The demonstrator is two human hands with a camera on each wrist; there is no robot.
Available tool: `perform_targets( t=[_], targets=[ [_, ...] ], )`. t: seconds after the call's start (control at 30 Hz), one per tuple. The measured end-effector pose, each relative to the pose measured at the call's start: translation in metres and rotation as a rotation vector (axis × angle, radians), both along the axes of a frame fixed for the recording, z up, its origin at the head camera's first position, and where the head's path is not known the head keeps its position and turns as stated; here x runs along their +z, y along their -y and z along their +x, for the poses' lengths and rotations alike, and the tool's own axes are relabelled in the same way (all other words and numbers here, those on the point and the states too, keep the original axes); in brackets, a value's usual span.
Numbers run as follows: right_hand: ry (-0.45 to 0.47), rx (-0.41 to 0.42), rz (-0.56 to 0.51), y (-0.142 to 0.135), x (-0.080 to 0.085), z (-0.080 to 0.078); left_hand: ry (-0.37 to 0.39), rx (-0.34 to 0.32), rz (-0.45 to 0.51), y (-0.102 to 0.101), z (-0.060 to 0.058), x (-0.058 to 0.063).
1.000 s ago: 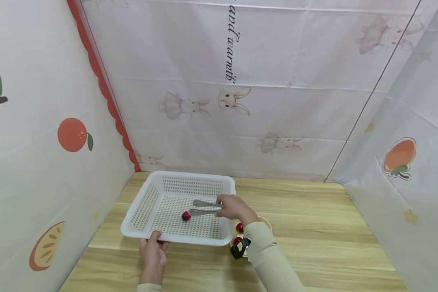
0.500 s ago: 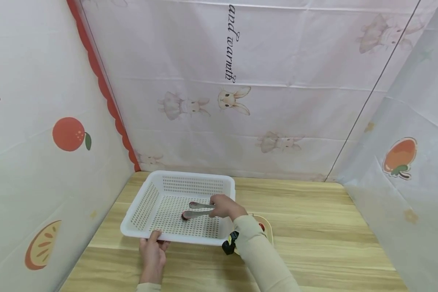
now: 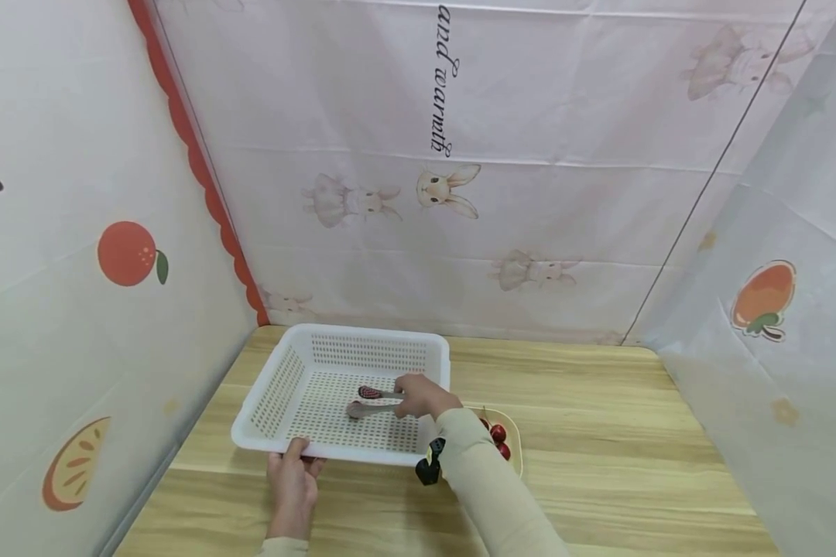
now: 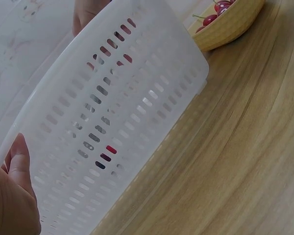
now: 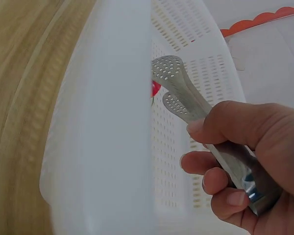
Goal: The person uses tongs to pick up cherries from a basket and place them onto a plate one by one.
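My left hand grips the near rim of a white perforated plastic basket, its thumb over the edge. In the left wrist view that thumb lies against the outer wall of the basket. Inside the basket, my right hand holds metal food tongs with perforated tips, spread apart. The right wrist view shows the tongs with a gap between the tips and a red cherry close by, partly hidden behind the basket rim. From the head, the near tip mostly covers that cherry.
Right of the basket stands a yellow bowl with several cherries, partly behind my right sleeve. It also shows in the left wrist view as a yellow bowl. The wooden table meets printed cloth walls at its back and sides.
My right hand has moved left with the tongs, and their near tip now covers the cherry. More of the bowl's right side shows. My left hand stays on the rim.
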State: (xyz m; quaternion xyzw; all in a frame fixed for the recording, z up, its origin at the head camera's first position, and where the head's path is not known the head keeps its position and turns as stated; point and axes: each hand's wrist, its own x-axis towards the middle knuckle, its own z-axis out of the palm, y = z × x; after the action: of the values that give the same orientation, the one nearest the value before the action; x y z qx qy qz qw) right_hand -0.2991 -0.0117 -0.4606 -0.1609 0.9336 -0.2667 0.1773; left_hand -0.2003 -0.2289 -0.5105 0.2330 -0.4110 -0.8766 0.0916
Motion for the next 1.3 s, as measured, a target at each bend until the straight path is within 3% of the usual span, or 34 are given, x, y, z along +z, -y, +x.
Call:
perform_targets(
  t=[0.47, 1.3],
  targets=[
    [-0.045, 0.056, 0.094, 0.005, -0.011, 0.001, -0.006, 0.008, 0.021, -0.002, 0.002, -0.001],
    [-0.046, -0.016, 0.119, 0.003, -0.010, 0.002, -0.055, 0.023, 0.058, -0.002, 0.002, -0.002]
  ],
)
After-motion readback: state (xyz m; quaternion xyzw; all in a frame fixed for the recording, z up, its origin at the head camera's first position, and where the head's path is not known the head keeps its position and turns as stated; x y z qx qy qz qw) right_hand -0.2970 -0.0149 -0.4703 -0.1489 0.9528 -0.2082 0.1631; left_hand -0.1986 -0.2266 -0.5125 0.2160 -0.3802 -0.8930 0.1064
